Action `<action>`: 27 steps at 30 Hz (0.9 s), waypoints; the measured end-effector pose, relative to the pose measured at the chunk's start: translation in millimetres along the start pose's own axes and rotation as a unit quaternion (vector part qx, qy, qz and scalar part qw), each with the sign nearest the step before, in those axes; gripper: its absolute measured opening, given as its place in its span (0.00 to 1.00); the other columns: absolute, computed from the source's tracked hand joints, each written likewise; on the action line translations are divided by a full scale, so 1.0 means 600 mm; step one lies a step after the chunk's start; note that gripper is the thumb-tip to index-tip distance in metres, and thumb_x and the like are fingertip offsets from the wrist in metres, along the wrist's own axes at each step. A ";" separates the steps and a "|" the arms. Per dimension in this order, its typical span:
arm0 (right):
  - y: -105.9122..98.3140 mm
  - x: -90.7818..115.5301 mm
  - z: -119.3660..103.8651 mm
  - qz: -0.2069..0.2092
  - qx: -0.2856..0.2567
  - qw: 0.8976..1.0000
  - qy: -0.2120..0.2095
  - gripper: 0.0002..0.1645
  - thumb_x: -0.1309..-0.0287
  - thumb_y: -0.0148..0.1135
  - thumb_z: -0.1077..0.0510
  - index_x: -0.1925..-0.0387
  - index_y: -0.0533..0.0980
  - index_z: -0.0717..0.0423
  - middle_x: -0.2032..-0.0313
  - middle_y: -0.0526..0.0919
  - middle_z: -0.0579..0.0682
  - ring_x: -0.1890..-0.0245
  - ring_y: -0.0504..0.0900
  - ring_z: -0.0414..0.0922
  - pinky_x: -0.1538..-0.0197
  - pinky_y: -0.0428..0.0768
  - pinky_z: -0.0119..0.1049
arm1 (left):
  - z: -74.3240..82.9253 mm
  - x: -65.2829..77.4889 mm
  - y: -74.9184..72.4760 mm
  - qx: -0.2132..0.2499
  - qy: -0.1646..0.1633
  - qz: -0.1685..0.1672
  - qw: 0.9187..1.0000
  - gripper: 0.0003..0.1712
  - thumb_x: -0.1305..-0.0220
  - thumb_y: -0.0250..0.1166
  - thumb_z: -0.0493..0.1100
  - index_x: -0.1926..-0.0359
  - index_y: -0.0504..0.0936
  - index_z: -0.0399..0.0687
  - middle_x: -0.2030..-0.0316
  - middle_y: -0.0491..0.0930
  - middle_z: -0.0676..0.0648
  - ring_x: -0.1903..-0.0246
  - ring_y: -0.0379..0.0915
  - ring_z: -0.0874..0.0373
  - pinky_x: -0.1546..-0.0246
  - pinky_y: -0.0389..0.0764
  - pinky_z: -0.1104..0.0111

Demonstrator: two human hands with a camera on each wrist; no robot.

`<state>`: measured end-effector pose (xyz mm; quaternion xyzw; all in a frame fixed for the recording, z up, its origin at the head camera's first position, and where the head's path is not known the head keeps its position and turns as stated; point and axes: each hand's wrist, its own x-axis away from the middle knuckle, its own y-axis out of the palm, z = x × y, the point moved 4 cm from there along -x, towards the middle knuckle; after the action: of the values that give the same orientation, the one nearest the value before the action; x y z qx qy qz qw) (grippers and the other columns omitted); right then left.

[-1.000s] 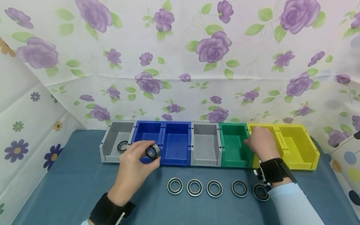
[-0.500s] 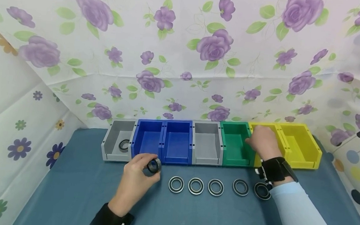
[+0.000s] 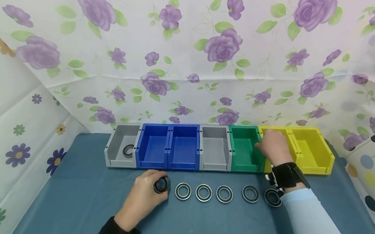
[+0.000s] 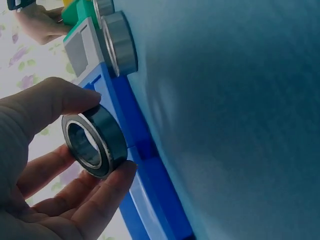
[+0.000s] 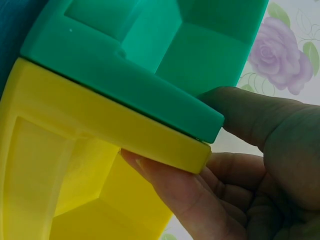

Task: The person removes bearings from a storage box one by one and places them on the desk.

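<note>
My left hand (image 3: 144, 195) pinches a ball bearing (image 4: 114, 137) between thumb and fingers, tilted on its edge just above the cloth. In the left wrist view the fingertips sit on its outer ring. A row of several bearings (image 3: 182, 198) lies flat to the right of it. My right hand (image 3: 274, 146) grips the adjoining side walls of the green bin (image 5: 120, 92) and the yellow bin (image 5: 30, 145). The right wrist view shows the thumb on the green side and fingers inside the yellow one. Another bearing (image 3: 125, 151) rests in the left grey bin (image 3: 115, 162).
Along the back wall stand the joined bins, including two blue bins (image 3: 167, 166), a second grey bin (image 3: 215, 167) and a far-right yellow bin (image 3: 312, 169). A blue cloth (image 3: 212, 227) covers the table. Flowered sheeting (image 3: 177, 69) hangs behind and at the sides.
My left hand has brought the bearing down and slightly right, from in front of the left blue bin to beside the row's left end. The right hand keeps its grip in place.
</note>
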<state>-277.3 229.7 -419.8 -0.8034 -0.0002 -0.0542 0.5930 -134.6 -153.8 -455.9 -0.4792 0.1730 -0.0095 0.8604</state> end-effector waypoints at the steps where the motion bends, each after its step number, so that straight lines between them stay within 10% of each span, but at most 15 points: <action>1: 0.001 -0.001 0.001 0.001 0.001 1.000 -0.001 0.17 0.47 0.65 0.53 0.69 0.73 0.64 0.79 0.71 0.55 0.80 0.71 0.49 0.78 0.69 0.38 | 0.000 0.001 0.002 0.001 0.000 -0.006 1.000 0.28 0.63 0.73 0.42 0.54 0.81 0.52 0.58 0.75 0.54 0.58 0.71 0.63 0.60 0.74 0.72; 14: 0.005 -0.002 0.003 0.001 -0.011 1.000 0.009 0.16 0.47 0.65 0.53 0.69 0.73 0.64 0.79 0.71 0.55 0.80 0.71 0.49 0.78 0.69 0.37 | 0.000 0.006 0.026 -0.023 -0.033 -0.112 0.993 0.29 0.62 0.73 0.42 0.52 0.80 0.49 0.57 0.75 0.50 0.58 0.72 0.58 0.61 0.76 0.66; 27: 0.003 0.000 0.002 -0.006 -0.007 1.000 0.011 0.17 0.47 0.65 0.53 0.70 0.73 0.64 0.80 0.70 0.54 0.81 0.70 0.48 0.78 0.69 0.37 | -0.001 0.001 0.037 -0.044 -0.037 -0.140 0.989 0.28 0.63 0.72 0.40 0.53 0.81 0.49 0.58 0.75 0.50 0.60 0.72 0.59 0.63 0.76 0.65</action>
<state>-277.4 230.3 -421.8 -0.8071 0.0016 -0.0662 0.5867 -137.3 -142.1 -474.9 -0.5364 0.0730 -0.1043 0.8343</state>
